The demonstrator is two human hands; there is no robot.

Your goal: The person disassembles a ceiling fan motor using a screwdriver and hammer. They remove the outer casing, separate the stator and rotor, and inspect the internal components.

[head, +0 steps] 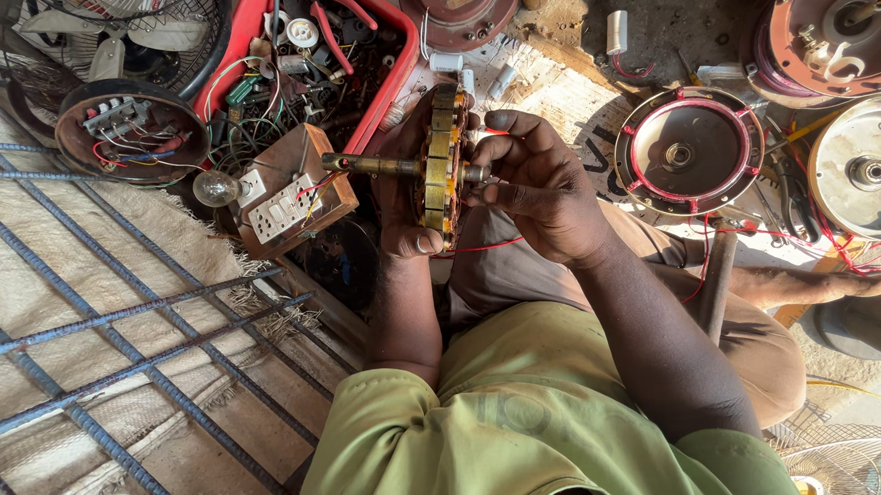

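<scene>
My left hand (402, 195) grips a fan motor stator (442, 143), a yellowish toothed disc seen edge-on, with a brass shaft (368, 165) sticking out to the left. My right hand (537, 189) is closed around the stator's right side, fingers pinching near the shaft end. A thin red wire (485, 246) runs from under the stator across my lap. I sit on the ground in a green shirt and brown trousers.
A red crate (393, 66) of wires and parts stands behind. A wooden switch board with a bulb (280, 195) lies at left, beside a steel bar grid (117, 321). Several fan motor housings (689, 152) lie at right. My bare foot (818, 285) rests at right.
</scene>
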